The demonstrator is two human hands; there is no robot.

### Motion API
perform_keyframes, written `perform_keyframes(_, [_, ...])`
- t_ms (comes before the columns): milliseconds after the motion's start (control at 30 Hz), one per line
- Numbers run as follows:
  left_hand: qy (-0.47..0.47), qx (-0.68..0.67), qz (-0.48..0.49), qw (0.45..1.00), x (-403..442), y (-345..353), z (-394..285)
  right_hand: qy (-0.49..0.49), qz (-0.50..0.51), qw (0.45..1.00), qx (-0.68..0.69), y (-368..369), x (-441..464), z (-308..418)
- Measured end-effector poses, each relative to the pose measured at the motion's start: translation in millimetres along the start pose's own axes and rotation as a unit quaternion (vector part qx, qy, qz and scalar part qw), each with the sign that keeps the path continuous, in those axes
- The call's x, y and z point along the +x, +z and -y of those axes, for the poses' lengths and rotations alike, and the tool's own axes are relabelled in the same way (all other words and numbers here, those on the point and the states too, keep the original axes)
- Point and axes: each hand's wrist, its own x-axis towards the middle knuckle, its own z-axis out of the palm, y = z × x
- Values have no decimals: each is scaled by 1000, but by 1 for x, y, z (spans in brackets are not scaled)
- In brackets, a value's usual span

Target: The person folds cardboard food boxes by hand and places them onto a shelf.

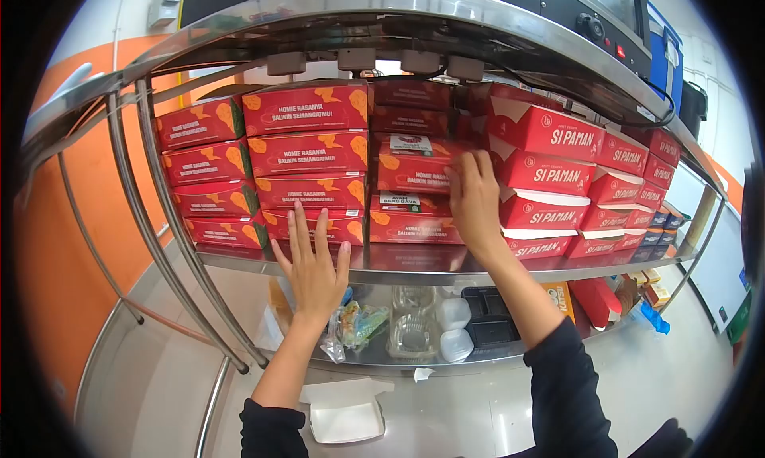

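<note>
Near the shelf's front edge [414, 278], left fingers [303, 235] spread open; uneven tugging by curled right fingers [470, 170], grip unclear, could topple the labelled box [405, 174].

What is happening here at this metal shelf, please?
A person is handling red food boxes. The right hand is at the right end of the upper box in a low front stack. The left hand is spread open before the taller stack beside it. "SI PAMAN" boxes stand to the right. An open white box lies below.
</note>
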Motion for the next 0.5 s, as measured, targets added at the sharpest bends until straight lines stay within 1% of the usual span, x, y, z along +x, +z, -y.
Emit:
perform_keyframes(133, [3,6,-5,1000,0,0,0,0,8,999,-39,39,24,-22])
perform_keyframes(200, [2,9,-2,1000,-2,-3,1,27,14,997,-74,59,30,-38])
perform_keyframes(233, [20,-81,-19,996,-7,-5,5,28,15,997,-75,64,32,-46])
perform_keyframes(267, [34,-170,-38,984,-14,-7,10,55,69,995,-48,70,33,-53])
perform_keyframes(300, [32,-168,-38,984,-26,-12,13,81,121,989,-18,75,36,-57])
perform_keyframes(333, [66,-197,-21,978,-42,-18,16,80,123,989,-16,76,40,-56])
perform_keyframes(367, [100,-226,-1,969,-59,-24,19,105,149,983,-31,77,43,-56])
perform_keyframes(400, [96,-223,3,970,-76,-30,24,130,176,975,-45,75,43,-52])
perform_keyframes(467, [114,-239,63,962,-108,-43,36,135,177,973,-65,60,43,-34])
perform_keyframes(500, [107,-236,72,963,-118,-49,42,137,174,971,-88,48,42,-19])
